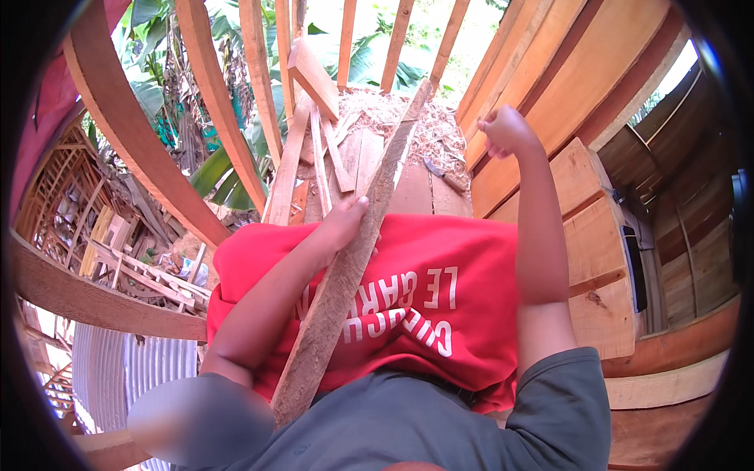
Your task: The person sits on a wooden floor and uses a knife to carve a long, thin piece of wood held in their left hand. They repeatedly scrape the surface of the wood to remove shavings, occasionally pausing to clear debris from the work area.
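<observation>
My left hand [345, 224] grips a long, rough wooden plank [334, 302] around its edges. The plank slants from beside my torso up across my lap, and its far end rises over the floor ahead. A red cloth with white lettering [479, 290] covers my lap beneath it. My right hand [510, 132] is raised at the right, near the wooden wall, with its fingers curled. Whatever those fingers hold, if anything, is hidden. On the floor below that hand lies a knife [446, 176] with a brown handle and a dark blade.
Wood shavings [440, 129] cover the far floorboards. Several cut wood pieces [316, 82] lean at the far left. Upright slats [212, 94] stand along the left and far sides, with plants behind. At the right is a plank wall [589, 78] with a wooden panel [585, 259].
</observation>
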A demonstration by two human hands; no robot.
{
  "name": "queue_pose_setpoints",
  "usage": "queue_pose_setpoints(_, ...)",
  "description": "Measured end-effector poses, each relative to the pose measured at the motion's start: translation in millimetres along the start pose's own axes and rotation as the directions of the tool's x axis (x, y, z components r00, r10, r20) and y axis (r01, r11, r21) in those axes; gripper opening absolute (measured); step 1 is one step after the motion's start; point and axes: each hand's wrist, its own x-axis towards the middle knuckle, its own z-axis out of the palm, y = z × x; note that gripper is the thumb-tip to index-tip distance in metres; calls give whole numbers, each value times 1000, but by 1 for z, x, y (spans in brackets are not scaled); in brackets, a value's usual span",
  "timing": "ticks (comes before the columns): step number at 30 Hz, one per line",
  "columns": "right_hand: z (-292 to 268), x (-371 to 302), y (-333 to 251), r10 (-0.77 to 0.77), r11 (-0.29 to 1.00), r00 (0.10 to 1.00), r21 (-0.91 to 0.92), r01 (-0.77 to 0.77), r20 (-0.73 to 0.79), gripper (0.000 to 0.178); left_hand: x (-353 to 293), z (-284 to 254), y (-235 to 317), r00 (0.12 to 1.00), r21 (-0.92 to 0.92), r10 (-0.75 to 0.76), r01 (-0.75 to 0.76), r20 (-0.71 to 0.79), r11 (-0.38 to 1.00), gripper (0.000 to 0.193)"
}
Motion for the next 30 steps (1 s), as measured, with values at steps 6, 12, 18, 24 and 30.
queue_pose_setpoints(6,91,102,12,174,693,909,703,160,-378,25,0,1,-2,998,-33,-63,62,-22,998,37)
queue_pose_setpoints(12,228,118,164,-56,989,964,-144,18,-261,26,-5,-12,-2,993,-69,-57,50,-101,996,38)
queue_pose_setpoints(18,248,106,172,53,927,968,-373,42,243,28,9,-7,5,989,-107,-122,112,-87,988,42)
queue_pose_setpoints(24,307,96,151,-455,823,872,-288,489,182,51,25,-15,-2,980,-213,-193,179,-47,961,45)
queue_pose_setpoints(30,363,70,77,-544,673,709,-270,688,449,54,32,-14,4,961,-279,-239,194,-137,940,48)
